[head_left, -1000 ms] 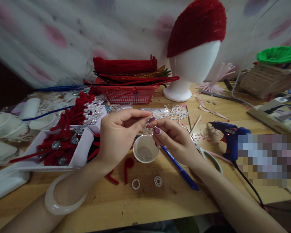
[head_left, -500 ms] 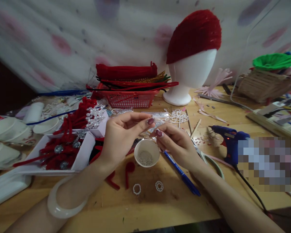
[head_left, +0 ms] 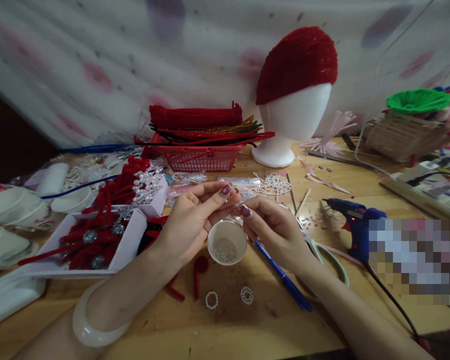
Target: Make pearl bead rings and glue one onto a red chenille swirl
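My left hand (head_left: 189,217) is closed in a pinch, thumb against the fingers, above a white paper cup (head_left: 227,264). From it a thin strand (head_left: 235,203), thread or wire, runs to my right hand, with a tiny pale bead near the left fingertips. My right hand (head_left: 272,230) also pinches, at the strand's other end. Small beads (head_left: 225,251) cover the cup's bottom. On the table in front lie a single pearl ring (head_left: 211,300) and a denser pearl ring (head_left: 247,295). Beside the cup is a curled red chenille stem (head_left: 200,265).
A blue pen (head_left: 285,280) and scissors (head_left: 330,260) lie by my right forearm, near a blue glue gun (head_left: 356,220). A white box (head_left: 121,250) of red pieces stands left. Behind are a red basket (head_left: 198,159) and a foam head (head_left: 296,112) in a red cap.
My hands stay close together over the cup, and the strand between them shows more clearly. The whole view has shifted slightly, with things sitting lower in the picture.
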Demonstrator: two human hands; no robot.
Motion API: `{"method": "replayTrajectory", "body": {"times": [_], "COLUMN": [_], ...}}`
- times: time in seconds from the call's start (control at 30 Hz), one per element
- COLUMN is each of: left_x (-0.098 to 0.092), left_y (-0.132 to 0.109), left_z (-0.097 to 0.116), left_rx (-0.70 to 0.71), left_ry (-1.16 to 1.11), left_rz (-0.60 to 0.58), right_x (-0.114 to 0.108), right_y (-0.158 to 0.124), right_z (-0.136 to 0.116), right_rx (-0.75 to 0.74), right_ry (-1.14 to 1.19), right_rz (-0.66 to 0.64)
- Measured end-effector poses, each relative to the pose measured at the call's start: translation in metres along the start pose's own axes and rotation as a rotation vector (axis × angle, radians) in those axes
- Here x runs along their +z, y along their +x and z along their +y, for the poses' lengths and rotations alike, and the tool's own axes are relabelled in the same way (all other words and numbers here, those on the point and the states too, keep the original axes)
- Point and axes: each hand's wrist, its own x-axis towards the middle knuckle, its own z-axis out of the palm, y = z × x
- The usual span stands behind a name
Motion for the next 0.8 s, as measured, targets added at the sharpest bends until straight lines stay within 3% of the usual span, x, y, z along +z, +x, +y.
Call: {"method": "replayTrajectory", "body": {"times": [0.27, 0.8], "left_x": [0.0023, 0.0003], "left_y": [-0.0011, -0.0028], "left_z": [-0.0002, -0.0004], "left_rx": [-0.042, 0.061], "left_ry": [-0.033, 0.057], "left_rz": [0.039, -0.044], "right_x": [0.0002, -0.0006], "right_y": [-0.0005, 0.0004], "right_z": [-0.0017, -0.0020], "right_rx": [-0.008, -0.012], "right_ry": [-0.073, -0.063], "right_rz": [0.016, -0.002]}}
